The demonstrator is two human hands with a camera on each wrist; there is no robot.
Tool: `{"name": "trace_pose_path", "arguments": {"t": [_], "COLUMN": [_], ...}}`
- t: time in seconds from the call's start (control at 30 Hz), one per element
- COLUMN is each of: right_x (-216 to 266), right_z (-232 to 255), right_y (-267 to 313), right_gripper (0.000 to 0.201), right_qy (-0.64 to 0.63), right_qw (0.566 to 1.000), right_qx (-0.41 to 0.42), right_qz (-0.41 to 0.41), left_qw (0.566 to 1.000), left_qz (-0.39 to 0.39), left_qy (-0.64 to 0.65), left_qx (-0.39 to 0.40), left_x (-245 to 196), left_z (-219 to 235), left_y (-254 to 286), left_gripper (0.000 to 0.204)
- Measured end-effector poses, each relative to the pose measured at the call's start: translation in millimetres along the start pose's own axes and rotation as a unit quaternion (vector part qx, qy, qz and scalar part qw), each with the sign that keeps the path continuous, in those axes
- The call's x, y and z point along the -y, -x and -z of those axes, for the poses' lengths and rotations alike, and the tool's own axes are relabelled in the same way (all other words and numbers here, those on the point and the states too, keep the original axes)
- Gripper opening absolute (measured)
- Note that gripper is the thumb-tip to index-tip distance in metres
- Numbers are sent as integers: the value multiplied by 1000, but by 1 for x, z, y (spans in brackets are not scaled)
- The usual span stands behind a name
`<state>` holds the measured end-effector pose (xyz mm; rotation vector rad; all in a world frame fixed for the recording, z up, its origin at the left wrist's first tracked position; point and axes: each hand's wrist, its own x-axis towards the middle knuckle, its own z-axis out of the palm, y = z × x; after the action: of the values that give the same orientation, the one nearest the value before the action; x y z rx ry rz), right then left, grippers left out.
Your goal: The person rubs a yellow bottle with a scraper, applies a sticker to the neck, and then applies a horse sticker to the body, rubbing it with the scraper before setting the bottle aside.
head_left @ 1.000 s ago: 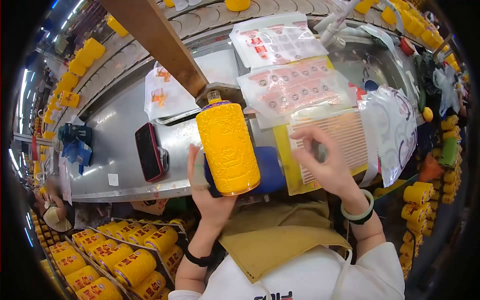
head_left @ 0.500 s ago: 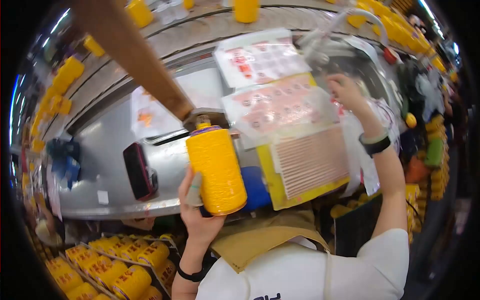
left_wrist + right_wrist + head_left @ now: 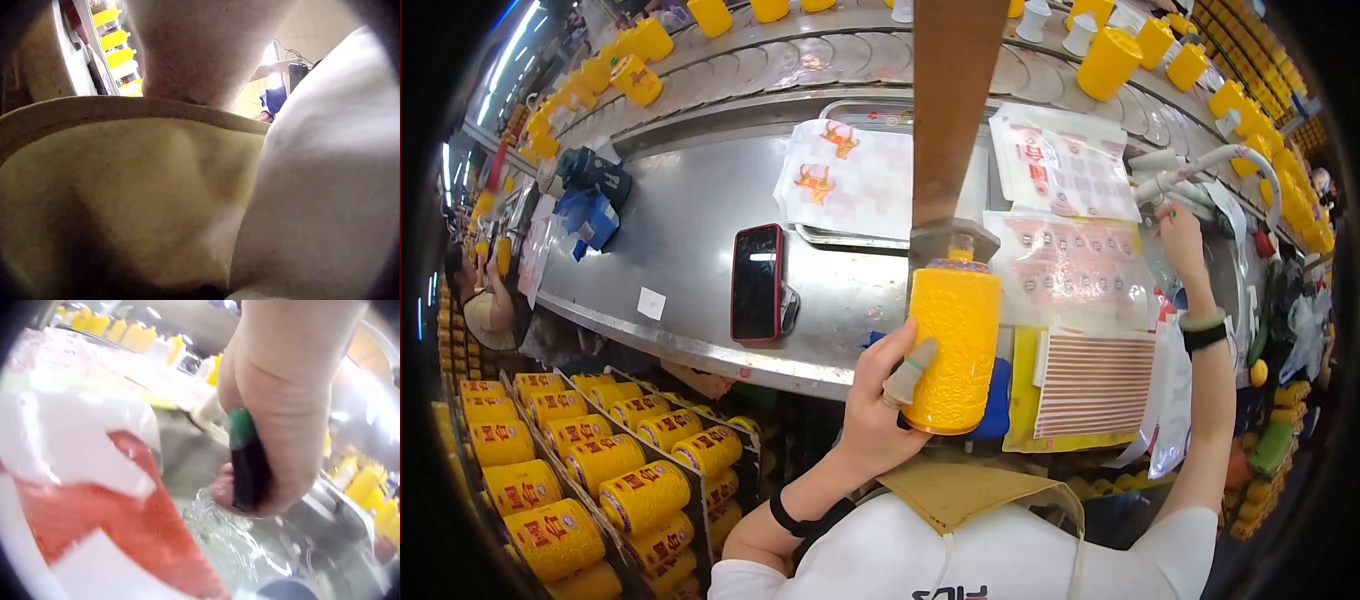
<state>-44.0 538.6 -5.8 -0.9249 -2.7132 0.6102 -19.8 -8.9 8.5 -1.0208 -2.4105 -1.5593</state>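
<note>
My left hand (image 3: 882,405) grips the lower left side of an embossed yellow bottle (image 3: 955,345), a grey cover on its thumb. The bottle's clear neck meets a metal bracket (image 3: 956,236) at the end of a wooden beam (image 3: 956,120). In the left wrist view, tan cloth (image 3: 131,200) and a white sleeve (image 3: 325,169) hide the work. My right hand (image 3: 1183,243) is over the sink at the right. In the right wrist view, this hand (image 3: 275,437) curls round a dark object (image 3: 249,465) with a green end, close to rippling water (image 3: 234,534).
Printed sheets (image 3: 1070,265) and a striped sheet (image 3: 1097,387) lie right of the bottle. To its left are a phone (image 3: 757,283) and white sheets with orange prints (image 3: 830,180). A curved pipe (image 3: 1250,160) stands by the sink. Yellow bottles (image 3: 645,498) fill racks at lower left.
My right hand has moved from beside the bottle, over the striped sheet, out to the sink at the right. The left hand still grips the bottle. The head view has shifted.
</note>
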Motion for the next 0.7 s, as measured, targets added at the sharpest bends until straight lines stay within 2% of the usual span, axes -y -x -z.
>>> {"name": "trace_pose_path", "arguments": {"t": [0.03, 0.1, 0.17, 0.23, 0.3, 0.37, 0.4, 0.47, 0.5, 0.57, 0.6, 0.7], "right_x": [35, 128, 195, 246, 286, 312, 328, 359, 365, 374, 383, 386], "right_z": [2, 6, -10, -40, -79, -122, -132, -147, -159, -182, -174, -169], "right_y": [11, 39, 60, 60, 51, 30, 31, 32, 29, 23, 33, 37], "right_gripper": [15, 19, 27, 34, 37, 54, 54, 66, 66, 71, 67, 62], "right_qy": [40, -80, -115, -117, -39, -23, -24, 157, 156, 196, 200, 194], "right_qw": [987, 969, 926, 879, 833, 724, 721, 654, 651, 620, 634, 638], "right_qx": [-54, 62, 117, 198, 201, 180, 181, 160, 160, 108, 115, 155], "right_qz": [148, 225, 339, 418, 513, 665, 669, 723, 725, 752, 738, 729], "left_qw": [1000, 1000, 1000, 1000, 1000, 1000, 1000, 1000, 1000, 1000, 1000, 1000], "left_qz": [-5, -2, -3, 1, 3, 5, 4, 1, 2, 11, 11, -4], "left_qy": [0, 4, 8, 9, 11, 13, 12, 11, 9, 11, 11, 15], "left_qx": [-4, -6, -9, 1, 0, -2, -4, -7, -10, -2, -2, -7], "left_x": [0, 0, 0, -2, -2, -1, -2, -2, -2, -1, -1, 1], "left_z": [-1, -1, 0, 3, 4, 4, 3, 4, 5, 5, 6, 6], "left_y": [0, 0, -2, -3, -3, -2, -1, -1, -1, -1, -1, -4], "left_gripper": [90, 89, 89, 86, 84, 82, 81, 79, 79, 79, 77, 77]}}
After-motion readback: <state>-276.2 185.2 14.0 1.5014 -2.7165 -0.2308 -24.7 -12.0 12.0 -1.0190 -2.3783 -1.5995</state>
